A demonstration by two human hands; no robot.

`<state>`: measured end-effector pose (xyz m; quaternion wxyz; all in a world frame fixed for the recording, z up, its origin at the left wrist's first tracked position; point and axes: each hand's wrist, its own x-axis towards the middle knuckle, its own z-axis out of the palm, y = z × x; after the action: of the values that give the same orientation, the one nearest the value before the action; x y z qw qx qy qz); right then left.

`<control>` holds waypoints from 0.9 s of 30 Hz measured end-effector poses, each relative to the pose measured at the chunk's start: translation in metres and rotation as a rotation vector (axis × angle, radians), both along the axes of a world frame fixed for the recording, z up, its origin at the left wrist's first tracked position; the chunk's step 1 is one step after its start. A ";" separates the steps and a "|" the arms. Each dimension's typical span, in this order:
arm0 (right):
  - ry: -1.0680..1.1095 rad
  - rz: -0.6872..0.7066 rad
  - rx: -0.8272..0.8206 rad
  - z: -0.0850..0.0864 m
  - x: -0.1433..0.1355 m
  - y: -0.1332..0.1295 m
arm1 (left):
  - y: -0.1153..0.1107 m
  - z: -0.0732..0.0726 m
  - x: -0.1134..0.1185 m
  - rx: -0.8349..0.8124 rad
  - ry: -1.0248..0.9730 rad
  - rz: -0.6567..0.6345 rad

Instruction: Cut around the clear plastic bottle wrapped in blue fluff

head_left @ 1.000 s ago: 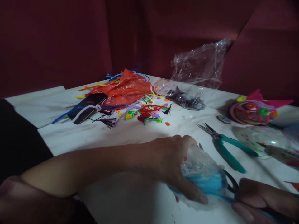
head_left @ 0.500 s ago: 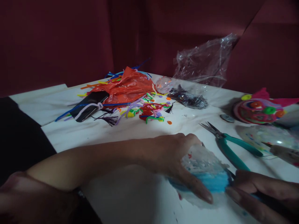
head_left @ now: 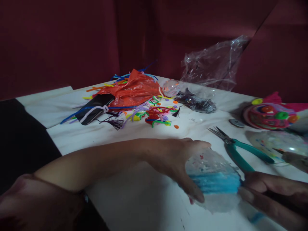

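My left hand [head_left: 178, 163] reaches across the white table [head_left: 134, 138] and grips a clear, speckled plastic ball [head_left: 211, 166] from its left side, thumb low and fingers over the top. A fuzzy blue pipe cleaner [head_left: 216, 186] wraps around the ball as a band. My right hand [head_left: 271, 195] comes in from the lower right, its fingers pinched at the right end of that band. A short blue tail shows under the fingers. Whether this hand also holds a tool is hidden.
Teal-handled pliers [head_left: 240, 150] lie just beyond the ball. A decorated pink ball [head_left: 269, 115], a glue gun tip [head_left: 291, 157], a metal washer [head_left: 236, 123], a clear bag [head_left: 214, 64], an orange bag [head_left: 132, 89] with loose pipe cleaners and a black phone [head_left: 93, 109] lie farther back.
The ball has been turned in my left hand so the blue band now runs level. My right hand has moved closer to it. A dark looped handle seen beside it earlier no longer shows.
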<state>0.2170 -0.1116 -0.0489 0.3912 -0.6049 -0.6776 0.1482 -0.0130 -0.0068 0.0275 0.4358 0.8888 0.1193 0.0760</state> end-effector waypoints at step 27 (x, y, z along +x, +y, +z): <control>0.003 0.051 -0.046 0.025 -0.014 -0.009 | -0.013 0.011 -0.001 0.049 0.079 0.189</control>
<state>0.2030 -0.1201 -0.0236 0.3743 -0.5960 -0.6886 0.1744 -0.0145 -0.0196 0.0387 0.3998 0.8863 0.2179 0.0847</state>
